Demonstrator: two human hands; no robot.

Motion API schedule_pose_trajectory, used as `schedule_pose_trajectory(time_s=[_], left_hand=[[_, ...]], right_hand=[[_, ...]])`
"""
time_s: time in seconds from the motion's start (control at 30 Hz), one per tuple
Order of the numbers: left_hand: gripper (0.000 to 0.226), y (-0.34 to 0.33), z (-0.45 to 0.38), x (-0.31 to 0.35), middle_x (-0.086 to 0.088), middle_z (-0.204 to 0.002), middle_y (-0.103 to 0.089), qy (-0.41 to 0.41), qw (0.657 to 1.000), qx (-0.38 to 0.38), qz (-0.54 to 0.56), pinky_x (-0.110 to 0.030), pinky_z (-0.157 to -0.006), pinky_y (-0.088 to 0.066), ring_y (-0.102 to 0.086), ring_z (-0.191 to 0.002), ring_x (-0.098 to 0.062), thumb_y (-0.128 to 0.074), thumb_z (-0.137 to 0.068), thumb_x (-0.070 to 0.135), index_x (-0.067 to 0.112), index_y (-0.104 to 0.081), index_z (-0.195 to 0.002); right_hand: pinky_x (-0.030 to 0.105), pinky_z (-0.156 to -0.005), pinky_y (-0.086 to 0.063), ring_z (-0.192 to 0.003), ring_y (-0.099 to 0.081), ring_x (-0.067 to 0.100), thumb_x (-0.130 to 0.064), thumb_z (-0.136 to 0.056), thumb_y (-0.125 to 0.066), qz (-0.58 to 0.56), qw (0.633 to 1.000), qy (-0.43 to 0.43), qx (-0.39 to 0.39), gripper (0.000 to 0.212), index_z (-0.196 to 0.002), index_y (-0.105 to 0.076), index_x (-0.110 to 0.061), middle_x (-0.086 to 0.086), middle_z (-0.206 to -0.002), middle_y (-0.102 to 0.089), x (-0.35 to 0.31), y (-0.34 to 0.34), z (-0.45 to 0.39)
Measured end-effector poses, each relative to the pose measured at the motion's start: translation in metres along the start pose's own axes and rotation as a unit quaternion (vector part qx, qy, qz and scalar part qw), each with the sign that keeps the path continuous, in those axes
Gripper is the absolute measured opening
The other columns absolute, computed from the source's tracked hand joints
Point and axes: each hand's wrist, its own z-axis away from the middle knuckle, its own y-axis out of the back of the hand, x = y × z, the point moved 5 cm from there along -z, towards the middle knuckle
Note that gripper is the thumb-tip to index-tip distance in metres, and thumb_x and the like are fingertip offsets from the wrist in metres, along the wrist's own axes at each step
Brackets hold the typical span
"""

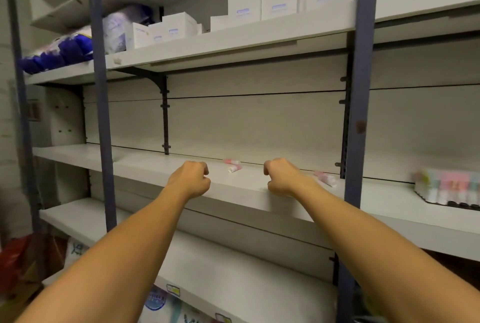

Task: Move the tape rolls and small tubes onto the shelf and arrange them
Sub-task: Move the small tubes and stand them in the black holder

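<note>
Storeroom shelving: white flat boards on dark brackets, blue-grey steel uprights (362, 94), pale panelled back wall. Dim, greenish light; edges of the view blurred.

Middle shelf (246, 192), smooth and matt, under both fists. Left hand (192, 179) curled tight over the front part of the board, knuckles forward; nothing visible inside the fist, though the palm side faces away. Right hand (281, 177) curled the same way, thumb tucked against the fingers, nothing visible in it either. Both bare forearms stretched up from the lower corners.

Between the 2 fists, farther back near the wall: 2 small tubes (233, 165), pink with white caps, lying on their sides, 1 angled against the other. Just beyond the right fist, toward the right upright: 2 more pink tubes (324, 178), also lying flat, blurred.

Well to the right of the right hand, past the upright: a tray of upright pastel tubes (449, 187), pink, mint and white, packed in rows.

Above the hands, next shelf up: white square cartons (279, 3) with small blue labels, in rows. Up and left of the left fist: soft plastic packs printed blue (65, 49), glossy and crumpled.

Below the forearms, a lower white board with bagged goods underneath, too blurred to tell apart.
</note>
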Motion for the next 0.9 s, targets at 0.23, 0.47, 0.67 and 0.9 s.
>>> schedule_pose_trajectory(time_s=[0.23, 0.47, 0.67, 0.9], left_hand=[[0.036, -0.031, -0.062, -0.018, 0.002, -0.109, -0.063, -0.046, 0.999, -0.012, 0.008, -0.036, -0.085, -0.055, -0.06, -0.099, -0.02, -0.052, -0.09, 0.017, 0.02, -0.063, -0.124], [0.034, -0.064, -0.14, -0.046, 0.006, -0.101, -0.06, -0.062, 0.998, -0.029, 0.016, -0.041, -0.088, -0.056, -0.06, -0.097, -0.02, -0.056, -0.087, 0.014, 0.021, -0.065, -0.12], [0.031, -0.07, -0.211, -0.067, 0.003, -0.102, -0.062, -0.075, 0.997, -0.031, 0.012, -0.039, -0.087, -0.056, -0.06, -0.096, -0.021, -0.054, -0.086, 0.011, 0.02, -0.068, -0.113], [0.031, -0.105, -0.269, -0.077, 0.001, -0.107, -0.065, -0.081, 0.995, -0.048, 0.026, -0.036, -0.093, -0.053, -0.061, -0.099, -0.02, -0.057, -0.084, 0.015, 0.022, -0.068, -0.113]], right_hand=[[0.041, -0.084, -0.055, -0.1, -0.059, 0.03, -0.007, -0.083, -0.055, 0.001, 1.0, -0.025, -0.005, 0.031, -0.115, -0.058, -0.01, 0.01, -0.113, -0.057, 0.001, -0.029, -0.056], [0.043, -0.086, -0.055, -0.103, -0.06, 0.031, -0.008, -0.084, -0.056, -0.01, 0.999, -0.041, -0.015, 0.03, -0.114, -0.058, -0.008, 0.012, -0.113, -0.06, 0.017, -0.065, -0.13], [0.045, -0.087, -0.056, -0.105, -0.06, 0.034, -0.01, -0.082, -0.053, -0.038, 0.997, -0.062, 0.0, 0.033, -0.114, -0.06, -0.007, 0.011, -0.11, -0.061, 0.024, -0.062, -0.198], [0.039, -0.088, -0.053, -0.108, -0.058, 0.033, -0.011, -0.086, -0.059, -0.021, 0.999, -0.043, 0.006, 0.034, -0.12, -0.059, -0.006, 0.016, -0.115, -0.061, 0.015, -0.078, -0.24]])
